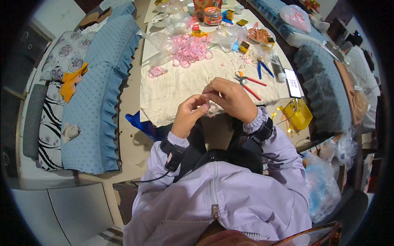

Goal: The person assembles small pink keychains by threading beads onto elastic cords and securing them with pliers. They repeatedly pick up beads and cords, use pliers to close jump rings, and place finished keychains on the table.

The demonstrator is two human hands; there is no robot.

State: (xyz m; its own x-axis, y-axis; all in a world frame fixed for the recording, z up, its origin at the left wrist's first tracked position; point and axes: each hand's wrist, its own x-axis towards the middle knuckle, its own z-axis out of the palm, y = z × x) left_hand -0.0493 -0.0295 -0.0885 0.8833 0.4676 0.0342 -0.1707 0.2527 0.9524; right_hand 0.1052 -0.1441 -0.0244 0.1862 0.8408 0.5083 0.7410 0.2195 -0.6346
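Above the table's near edge, my left hand [189, 114] and my right hand [230, 98] meet with their fingertips pinched together. What they pinch is too small to make out. A pale pink, beaded-looking piece [212, 110] shows just below the right fingers, partly hidden. To the right of my hands lie red-handled pliers [251, 85], with blue-handled pliers [265, 69] beyond them. A heap of pink beaded loops [189, 49] lies on the cream cloth [164, 92], and a smaller pink beaded bunch [157, 72] sits at its left.
A lit phone [292, 83] lies at the table's right edge, above a yellow basket [298, 115]. Clear plastic bags [223, 37], an orange-lidded jar [212, 16] and a tray of small brownish pieces [260, 35] crowd the far side. Blue-covered seats [98, 90] flank the table.
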